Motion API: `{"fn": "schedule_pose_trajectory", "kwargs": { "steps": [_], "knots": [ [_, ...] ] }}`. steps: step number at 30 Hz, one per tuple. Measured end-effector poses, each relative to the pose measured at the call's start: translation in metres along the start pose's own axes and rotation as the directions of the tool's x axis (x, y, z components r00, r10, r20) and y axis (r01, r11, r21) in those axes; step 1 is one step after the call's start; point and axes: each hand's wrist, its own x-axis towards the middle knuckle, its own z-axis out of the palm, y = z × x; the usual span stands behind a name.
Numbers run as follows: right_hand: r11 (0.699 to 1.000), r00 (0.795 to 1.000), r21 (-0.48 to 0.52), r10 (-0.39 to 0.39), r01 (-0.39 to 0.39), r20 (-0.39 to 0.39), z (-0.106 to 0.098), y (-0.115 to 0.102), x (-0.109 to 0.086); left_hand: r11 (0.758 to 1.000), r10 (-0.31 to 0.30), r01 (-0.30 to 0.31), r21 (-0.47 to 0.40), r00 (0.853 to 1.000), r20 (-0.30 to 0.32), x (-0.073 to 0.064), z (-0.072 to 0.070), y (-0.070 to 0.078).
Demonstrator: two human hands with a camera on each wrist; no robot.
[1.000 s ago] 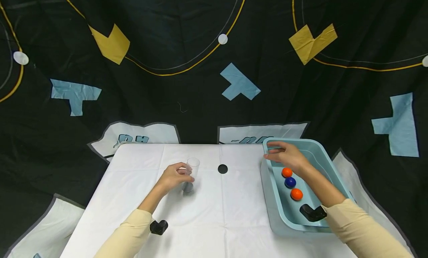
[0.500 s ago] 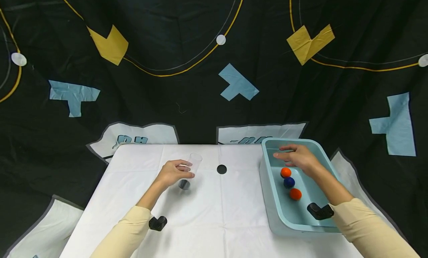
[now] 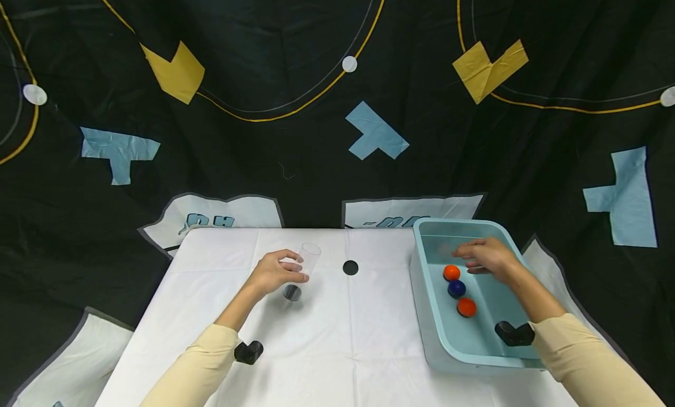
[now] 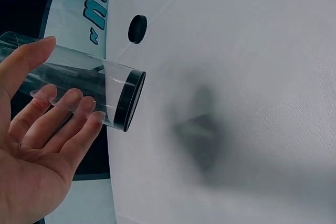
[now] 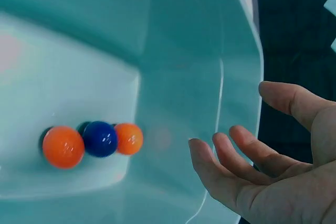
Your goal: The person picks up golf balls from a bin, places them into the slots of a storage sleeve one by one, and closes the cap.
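Note:
My left hand [image 3: 274, 271] holds a clear plastic tube [image 4: 79, 69] between thumb and fingers. A black cap [image 4: 128, 100] closes the tube's lower end. The tube leans with its top to the right in the head view, above the white table. My right hand [image 3: 486, 256] hovers over the far part of a light blue bin [image 3: 429, 296], fingers loosely spread and nothing in them. Two orange balls [image 5: 63, 147] and a dark blue ball [image 5: 100, 139] lie in a row on the bin's floor, off to the side of the right fingertips.
A loose black disc-shaped cap [image 3: 350, 267] lies on the white table [image 3: 316, 337], right of the tube. The bin's raised walls stand at the table's right side. A black cloth [image 3: 295, 161] with taped shapes hangs behind.
My right hand has moved from the bin's left rim rightward, further over its inside. The left hand has tilted the tube a little, its base shifting left. The balls stay in place.

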Motion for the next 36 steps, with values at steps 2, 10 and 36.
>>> {"fn": "schedule_pose_trajectory", "kwargs": {
  "steps": [2,10,36],
  "knots": [
    [1.0,1.0,0.009,0.019,-0.019,0.001,-0.002,0.004,0.002,1.0,0.008,-0.008,-0.006,1.0,0.002,-0.001,0.0,0.0],
    [0.988,0.988,0.036,0.151,-0.151,0.011,-0.011,0.025,0.014,1.0,0.01,-0.01,-0.005,1.0,-0.006,-0.002,0.001,0.0],
    [0.914,0.911,0.014,0.402,-0.405,0.096,0.006,0.075,0.046,0.997,-0.007,0.01,0.081,1.0,-0.028,-0.002,0.002,0.0]
  ]
}}
